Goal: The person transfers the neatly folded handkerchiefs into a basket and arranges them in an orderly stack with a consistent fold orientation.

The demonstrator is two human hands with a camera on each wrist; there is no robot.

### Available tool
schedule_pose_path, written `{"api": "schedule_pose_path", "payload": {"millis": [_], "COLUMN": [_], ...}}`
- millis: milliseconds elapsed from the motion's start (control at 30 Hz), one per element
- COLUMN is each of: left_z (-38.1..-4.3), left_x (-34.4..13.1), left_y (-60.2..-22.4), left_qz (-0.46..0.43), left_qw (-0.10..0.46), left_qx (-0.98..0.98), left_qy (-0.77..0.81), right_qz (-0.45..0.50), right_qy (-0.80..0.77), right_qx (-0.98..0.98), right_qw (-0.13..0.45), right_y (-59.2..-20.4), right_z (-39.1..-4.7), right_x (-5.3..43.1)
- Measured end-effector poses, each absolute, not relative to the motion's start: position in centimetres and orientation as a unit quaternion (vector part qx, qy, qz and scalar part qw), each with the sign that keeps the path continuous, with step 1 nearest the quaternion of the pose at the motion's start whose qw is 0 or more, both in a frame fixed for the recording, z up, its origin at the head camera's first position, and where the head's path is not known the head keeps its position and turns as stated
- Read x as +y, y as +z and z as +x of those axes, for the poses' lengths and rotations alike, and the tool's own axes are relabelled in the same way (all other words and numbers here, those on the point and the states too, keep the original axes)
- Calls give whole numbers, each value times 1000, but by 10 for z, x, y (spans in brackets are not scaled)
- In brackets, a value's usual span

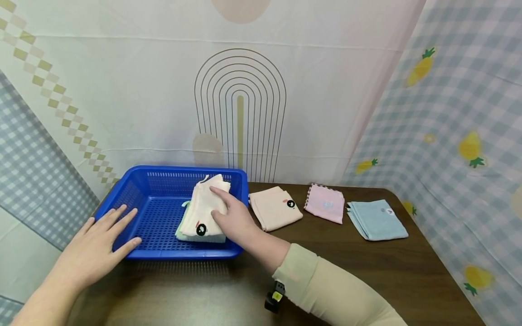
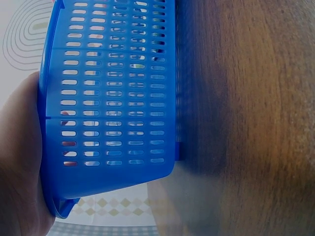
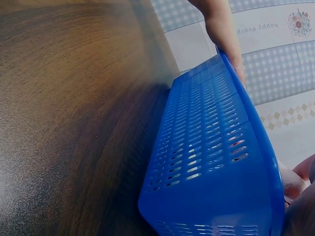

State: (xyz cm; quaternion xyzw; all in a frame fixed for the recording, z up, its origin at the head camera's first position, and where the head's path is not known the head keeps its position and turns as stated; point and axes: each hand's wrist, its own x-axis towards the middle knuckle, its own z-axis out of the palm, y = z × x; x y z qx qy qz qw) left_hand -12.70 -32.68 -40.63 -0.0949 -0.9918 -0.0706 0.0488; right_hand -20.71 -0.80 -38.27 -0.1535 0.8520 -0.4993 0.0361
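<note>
Left of centre, a folded white towel (image 1: 210,206) is lying atop a pale-green towel (image 1: 180,233) inside the right end of a blue perforated basket (image 1: 179,254), its long axis running toward upper right. The nearer right hand (image 1: 234,217) is touching it from the right, visible thumb and index finger apart; whether hidden fingers are pinching, one cannot tell. The left hand (image 1: 95,249) is resting, fingers spread, at the basket's lower-left corner.

Basket (image 1: 183,254) is blue, top cloth (image 1: 204,206) cream & blk, table (image 1: 408,276) dk brn, curtain (image 1: 440,113) blue-wht chkd.
</note>
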Motion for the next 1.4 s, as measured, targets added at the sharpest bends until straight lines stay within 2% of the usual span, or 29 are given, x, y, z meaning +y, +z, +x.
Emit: {"api": "schedule_pose_path", "payload": {"millis": [533,1400], "left_z": [-127,-127], "left_x": [-326,-325], "left_y": [-406,-405], "left_qz": [-93,-89], "left_qw": [51,51], "left_qx": [-992,-993], "left_qy": [-67,-62], "right_qz": [-164,-167], "right_qy": [-470,-455], "right_qx": [867,873], "right_qw": [27,55], "right_y": [-379,-385], "right_z": [-211,-216], "right_x": [-22,-43]}}
